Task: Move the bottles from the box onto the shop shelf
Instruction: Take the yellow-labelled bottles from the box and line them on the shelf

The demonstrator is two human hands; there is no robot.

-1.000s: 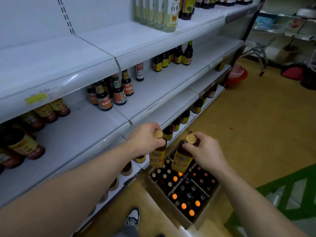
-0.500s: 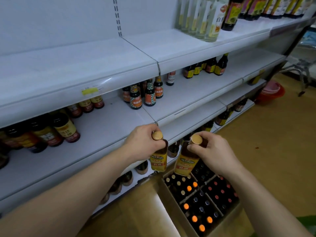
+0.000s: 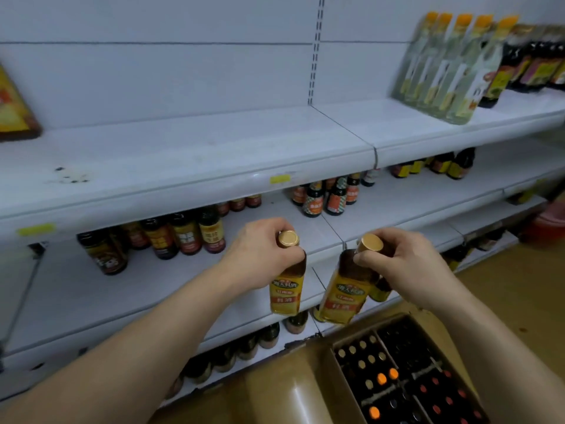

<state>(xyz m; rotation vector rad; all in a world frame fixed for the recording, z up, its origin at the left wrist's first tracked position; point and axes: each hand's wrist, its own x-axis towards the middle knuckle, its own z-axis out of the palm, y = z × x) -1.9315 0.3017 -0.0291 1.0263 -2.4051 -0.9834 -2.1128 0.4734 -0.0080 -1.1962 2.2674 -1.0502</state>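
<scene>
My left hand (image 3: pixel 260 255) grips the neck of an amber bottle (image 3: pixel 286 292) with a gold cap and yellow label. A matching amber bottle (image 3: pixel 347 293) hangs tilted from my right hand (image 3: pixel 406 264), which holds it just under the cap. Both bottles are in the air in front of the middle white shelf (image 3: pixel 171 289), level with its front edge. The cardboard box (image 3: pixel 308 390) stands open on the floor at the lower right, divided into cells and filled with several capped bottles.
Dark sauce bottles (image 3: pixel 183 237) stand at the back of the middle shelf on the left, and small checked-label bottles (image 3: pixel 327 197) further right. Tall clear bottles (image 3: pixel 452 68) occupy the top shelf (image 3: pixel 214 154) at right. More bottles (image 3: pixel 269 335) line the lowest shelf. A red basin (image 3: pixel 547 224) sits far right.
Both hands have lifted their bottles up out of the box to the height of the middle shelf. My view has swung upward and to the left toward the shelving.
</scene>
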